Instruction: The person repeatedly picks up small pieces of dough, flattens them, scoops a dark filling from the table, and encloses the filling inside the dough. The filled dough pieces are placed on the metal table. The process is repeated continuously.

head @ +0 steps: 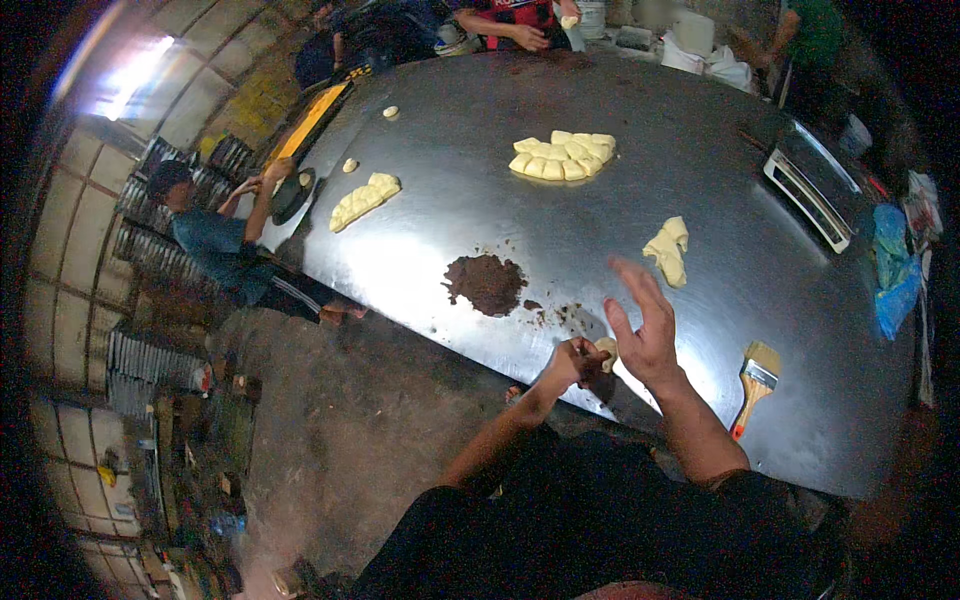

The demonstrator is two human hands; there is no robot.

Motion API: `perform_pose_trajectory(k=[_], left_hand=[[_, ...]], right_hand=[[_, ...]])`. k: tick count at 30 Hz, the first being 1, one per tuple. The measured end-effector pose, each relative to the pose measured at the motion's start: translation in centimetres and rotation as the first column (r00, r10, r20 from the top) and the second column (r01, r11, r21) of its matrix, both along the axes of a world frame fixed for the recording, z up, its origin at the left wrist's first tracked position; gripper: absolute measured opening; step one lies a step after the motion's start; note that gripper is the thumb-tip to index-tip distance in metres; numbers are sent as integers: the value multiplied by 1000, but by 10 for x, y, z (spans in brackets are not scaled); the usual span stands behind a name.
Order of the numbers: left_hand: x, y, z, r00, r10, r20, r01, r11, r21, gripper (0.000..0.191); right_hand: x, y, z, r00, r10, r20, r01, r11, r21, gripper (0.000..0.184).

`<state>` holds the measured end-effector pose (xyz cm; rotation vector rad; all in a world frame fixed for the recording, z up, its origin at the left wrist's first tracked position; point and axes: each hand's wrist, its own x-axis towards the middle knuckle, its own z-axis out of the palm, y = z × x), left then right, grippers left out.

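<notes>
Near the front edge of the metal table, my left hand [571, 364] pinches a small round piece of dough [607, 352]. Dark stuff shows at its fingertips. Just right of it my right hand [646, 337] is raised, fingers apart, holding nothing. A heap of dark brown crumbly filling [487, 285] lies ahead and left, with crumbs scattered toward my hands. Beyond my right hand is a loose lump of pale dough [669, 253]. Farther off sits a cluster of cut dough pieces [562, 157]. A wood-handled flat brush [757, 379] rests to the right.
At left a co-worker [225, 232] handles something round beside a strip of dough pieces [366, 201] and a yellow-orange tray [311, 120]. Another person [517, 26] stands across the table. A white-framed device [806, 202] and blue plastic bag [896, 277] are at right.
</notes>
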<state>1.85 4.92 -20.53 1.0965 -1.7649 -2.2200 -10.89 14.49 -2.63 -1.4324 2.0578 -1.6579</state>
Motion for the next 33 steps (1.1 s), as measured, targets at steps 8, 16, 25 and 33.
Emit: perform_pose_trajectory(k=[8, 16, 25, 33], left_hand=[[122, -14, -46, 888, 440, -133, -437, 898, 53, 23], [328, 10, -10, 349, 913, 213, -923, 374, -90, 10], [352, -2, -80, 187, 964, 190, -975, 159, 153, 8], [330, -69, -42, 404, 908, 108, -913, 408, -15, 14]], right_hand=[[27, -57, -127, 920, 62, -388, 128, 887, 444, 57], [-24, 16, -136, 900, 393, -190, -214, 776, 593, 33], [53, -168, -90, 921, 292, 258, -386, 783, 488, 55], [108, -311, 45, 848, 517, 119, -482, 845, -233, 26]])
